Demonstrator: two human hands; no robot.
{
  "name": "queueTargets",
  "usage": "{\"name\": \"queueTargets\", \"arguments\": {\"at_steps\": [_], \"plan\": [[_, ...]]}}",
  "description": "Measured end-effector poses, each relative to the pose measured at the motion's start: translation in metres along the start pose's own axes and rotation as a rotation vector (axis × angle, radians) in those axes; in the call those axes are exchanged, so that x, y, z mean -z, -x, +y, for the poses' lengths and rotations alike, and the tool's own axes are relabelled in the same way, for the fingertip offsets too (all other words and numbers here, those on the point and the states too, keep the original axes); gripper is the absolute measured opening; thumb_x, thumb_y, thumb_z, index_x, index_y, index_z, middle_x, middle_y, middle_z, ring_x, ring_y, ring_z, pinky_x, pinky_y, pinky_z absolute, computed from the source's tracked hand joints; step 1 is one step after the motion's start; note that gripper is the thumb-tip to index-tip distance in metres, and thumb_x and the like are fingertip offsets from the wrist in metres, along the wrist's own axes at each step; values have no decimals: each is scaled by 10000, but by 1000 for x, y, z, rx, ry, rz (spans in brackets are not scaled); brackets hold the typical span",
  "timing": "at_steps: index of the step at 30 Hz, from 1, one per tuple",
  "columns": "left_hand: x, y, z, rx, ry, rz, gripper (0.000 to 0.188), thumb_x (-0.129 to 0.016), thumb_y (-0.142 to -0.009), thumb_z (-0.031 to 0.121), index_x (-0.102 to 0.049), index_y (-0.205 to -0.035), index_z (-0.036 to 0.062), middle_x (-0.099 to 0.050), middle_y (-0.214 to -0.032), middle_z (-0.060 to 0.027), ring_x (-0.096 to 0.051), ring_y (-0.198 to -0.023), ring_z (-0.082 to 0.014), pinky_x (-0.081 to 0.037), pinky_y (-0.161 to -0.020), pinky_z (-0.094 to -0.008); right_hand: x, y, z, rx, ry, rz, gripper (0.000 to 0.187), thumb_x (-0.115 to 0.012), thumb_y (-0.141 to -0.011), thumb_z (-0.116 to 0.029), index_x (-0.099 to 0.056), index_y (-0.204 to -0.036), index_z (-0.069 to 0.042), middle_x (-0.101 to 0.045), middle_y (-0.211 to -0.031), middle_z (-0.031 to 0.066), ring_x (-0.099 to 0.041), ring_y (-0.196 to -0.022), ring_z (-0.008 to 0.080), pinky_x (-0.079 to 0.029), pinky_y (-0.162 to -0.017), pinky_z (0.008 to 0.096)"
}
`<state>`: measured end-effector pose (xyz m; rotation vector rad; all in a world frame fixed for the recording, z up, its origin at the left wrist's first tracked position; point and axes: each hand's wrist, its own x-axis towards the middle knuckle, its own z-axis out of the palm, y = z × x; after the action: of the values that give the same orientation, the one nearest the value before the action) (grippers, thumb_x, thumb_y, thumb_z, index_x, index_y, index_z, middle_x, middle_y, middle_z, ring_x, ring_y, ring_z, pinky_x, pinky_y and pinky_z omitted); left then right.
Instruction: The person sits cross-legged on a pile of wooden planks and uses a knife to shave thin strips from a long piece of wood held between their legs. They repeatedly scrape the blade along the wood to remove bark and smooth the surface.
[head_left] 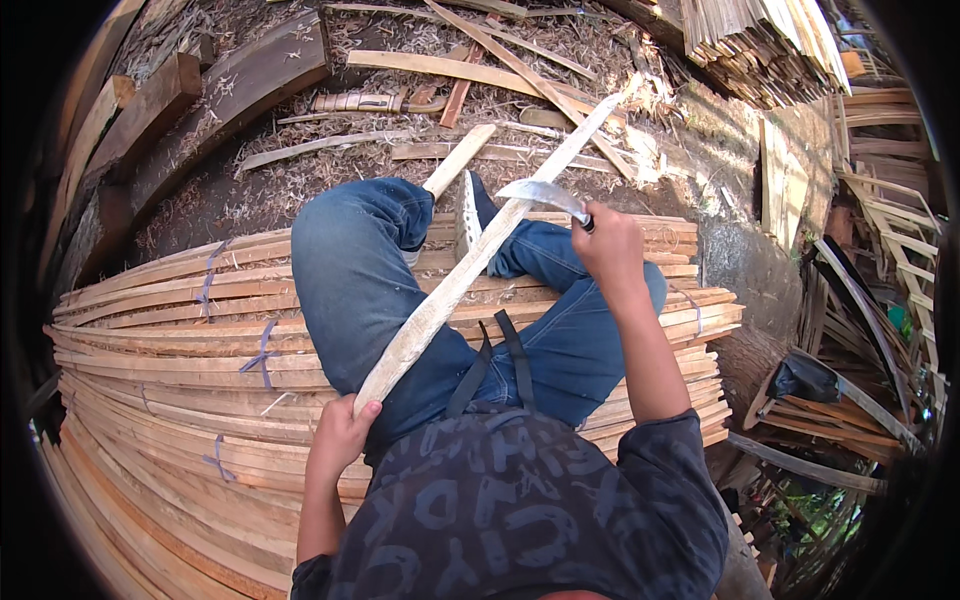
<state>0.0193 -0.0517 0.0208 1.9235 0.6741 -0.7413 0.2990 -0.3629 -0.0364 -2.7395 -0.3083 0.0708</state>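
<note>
A long, pale wooden slat (440,300) runs slantwise across my thighs, from my lap up to the far right. Its near end is gripped in my left hand (341,430), with the thumb on top. My right hand (610,250) is closed round the dark handle of a curved, sickle-like knife (548,192). The silvery blade points left and lies across the slat a little beyond its middle; whether the edge touches the wood I cannot tell. Most of the handle is hidden by my fingers.
Bundles of thin slats (180,350), tied with purple string (262,357), lie under and around my legs. Shavings and loose strips (330,148) cover the ground ahead. Thick beams (240,85) stand far left, a slat stack (765,45) far right. A cut log (760,270) sits at right.
</note>
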Motion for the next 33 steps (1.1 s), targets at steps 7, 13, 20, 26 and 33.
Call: {"name": "queueTargets", "arguments": {"at_steps": [7, 13, 20, 26, 33], "plan": [[0, 1, 3, 37, -57, -33, 525, -583, -914, 403, -552, -738, -90, -482, -547, -154, -462, -517, -190, -399, -523, -374, -36, -40, 78, -258, 199, -22, 241, -623, -806, -249, -701, -825, -22, -651, -760, 250, -641, -734, 424, -522, -697, 477], [1, 1, 3, 6, -58, -16, 517, -577, -923, 395, -547, -730, -84, -476, -545, -140, -454, -523, -171, -400, -521, -370, -15, -52, 62, -277, 29, 45, 230, -612, -802, -226, -693, -799, -11, -638, -704, 243, -640, -708, 415, -516, -679, 470], [0, 0, 7, 53, 76, -81, 493, -539, -956, 370, -526, -716, -61, -417, -554, -27, -403, -559, -103, -363, -509, -319, -34, -1, 11, -50, 26, -56, 197, -647, -763, -203, -715, -839, -34, -646, -669, 207, -655, -674, 382, -536, -656, 456], [-4, 0, 4, 93, 124, -88, 467, -515, -973, 352, -526, -734, -49, -402, -578, 3, -369, -572, -92, -335, -501, -309, -77, -46, 123, -603, 82, 20, 294, -623, -770, -248, -691, -830, 31, -664, -861, 264, -650, -830, 417, -514, -776, 483], [-2, 3, -17, 71, 165, -53, 492, -516, -970, 392, -516, -719, -30, -393, -588, 9, -363, -575, -79, -329, -496, -300, -29, 9, 120, -542, -43, -36, 256, -586, -816, -218, -687, -813, 17, -642, -714, 246, -637, -751, 428, -485, -677, 504]]}}
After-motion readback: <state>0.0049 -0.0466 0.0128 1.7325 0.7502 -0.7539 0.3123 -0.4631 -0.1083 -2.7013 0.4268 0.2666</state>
